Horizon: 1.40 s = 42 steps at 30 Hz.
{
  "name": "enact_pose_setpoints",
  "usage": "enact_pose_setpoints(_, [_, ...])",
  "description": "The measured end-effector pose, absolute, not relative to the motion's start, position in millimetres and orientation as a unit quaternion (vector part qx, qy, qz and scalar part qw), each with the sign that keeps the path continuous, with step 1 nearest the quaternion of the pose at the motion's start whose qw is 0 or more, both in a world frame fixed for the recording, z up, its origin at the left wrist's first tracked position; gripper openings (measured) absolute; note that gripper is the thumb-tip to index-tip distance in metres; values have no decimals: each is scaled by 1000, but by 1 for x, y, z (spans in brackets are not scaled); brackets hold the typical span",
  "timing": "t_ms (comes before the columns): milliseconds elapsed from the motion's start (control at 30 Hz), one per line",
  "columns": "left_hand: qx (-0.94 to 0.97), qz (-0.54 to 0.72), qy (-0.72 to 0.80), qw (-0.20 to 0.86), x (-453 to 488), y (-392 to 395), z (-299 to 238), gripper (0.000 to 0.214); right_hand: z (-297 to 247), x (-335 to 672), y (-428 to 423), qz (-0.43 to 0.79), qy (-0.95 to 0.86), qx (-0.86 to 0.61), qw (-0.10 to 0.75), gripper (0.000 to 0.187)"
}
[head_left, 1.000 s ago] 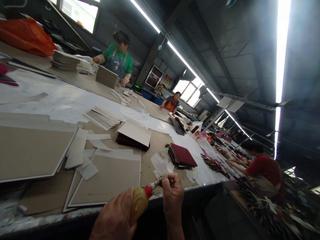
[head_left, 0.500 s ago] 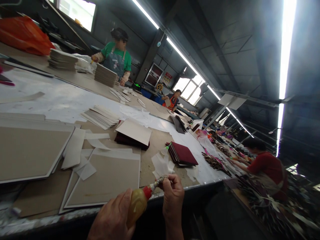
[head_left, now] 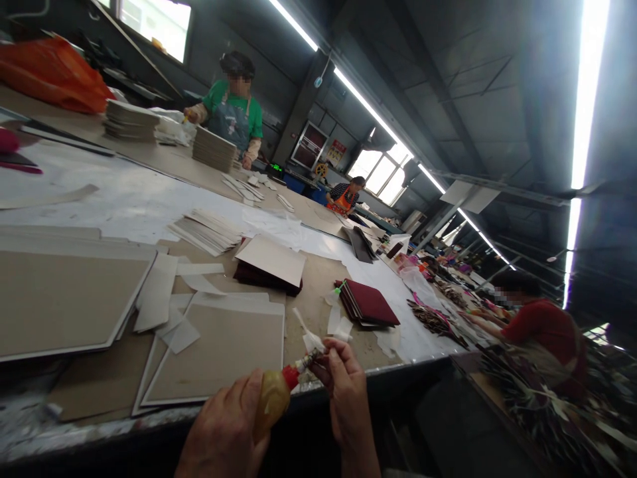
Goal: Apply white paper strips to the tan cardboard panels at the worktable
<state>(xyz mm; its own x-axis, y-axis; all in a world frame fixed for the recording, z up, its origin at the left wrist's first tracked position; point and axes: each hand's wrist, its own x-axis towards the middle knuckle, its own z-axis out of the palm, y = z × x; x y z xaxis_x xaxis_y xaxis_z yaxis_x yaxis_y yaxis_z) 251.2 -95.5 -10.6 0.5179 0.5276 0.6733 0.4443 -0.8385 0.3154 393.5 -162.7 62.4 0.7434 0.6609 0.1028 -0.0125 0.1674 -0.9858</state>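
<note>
My left hand [head_left: 223, 425] is wrapped round a squeeze bottle [head_left: 271, 406] of yellowish liquid with a red cap [head_left: 290, 376]. Its nozzle [head_left: 307, 360], which looks wrapped and crusted, points up and right. At the nozzle tip, my right hand [head_left: 343, 375] has thumb and fingers pinched on a scrap of white paper [head_left: 312, 342]. The fingers partly hide where paper and nozzle meet. Just beyond lie more white scraps [head_left: 339, 325] and a stack of maroon folded covers [head_left: 371, 302]. Grey-brown boards with white edges [head_left: 219, 352] lie left of the bottle.
A pale board [head_left: 271, 260] rests on maroon pieces, near a fanned pile of pale strips [head_left: 206, 231]. Across the table, a person in green [head_left: 236, 109] stands behind board stacks [head_left: 213, 149]. Another in red [head_left: 542, 338] bends at the right. The table edge [head_left: 398, 368] runs before me.
My right fingers have shifted slightly at the nozzle, and a white paper scrap now stands up beside them. The bottle has moved slightly left. The view has tilted and shifted a little.
</note>
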Motion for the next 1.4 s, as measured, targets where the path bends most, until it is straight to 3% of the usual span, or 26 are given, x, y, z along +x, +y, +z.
enact_pose_setpoints(167, [868, 396, 294, 50, 247, -97, -5, 45, 65, 399, -170, 175, -353, -673, 626, 38])
enact_pose_setpoints(400, [868, 400, 293, 30, 244, -98, -2, 48, 77, 396, -176, -23, -524, -733, 434, 25])
enact_pose_setpoints(633, [877, 379, 293, 34, 241, -101, -5, 43, 71, 399, -173, -155, -616, -758, 151, 24])
enact_pose_setpoints(700, [877, 375, 297, 40, 243, -102, -6, 44, 67, 401, -170, -197, -615, -756, 103, 23])
enact_pose_setpoints(767, [878, 366, 303, 56, 247, -102, -6, 46, 64, 404, -167, -221, -605, -756, 118, 21])
enact_pose_setpoints(1033, [881, 305, 335, 134, 262, -100, 7, 43, 54, 418, -153, -184, -502, -760, 370, 13])
enact_pose_setpoints(1200, [880, 276, 341, 180, 262, -99, 10, 41, 45, 418, -151, -164, -446, -775, 416, 13])
enact_pose_setpoints(1400, [874, 299, 330, 195, 264, -98, 0, 44, 47, 411, -149, -16, -346, -756, 555, 15])
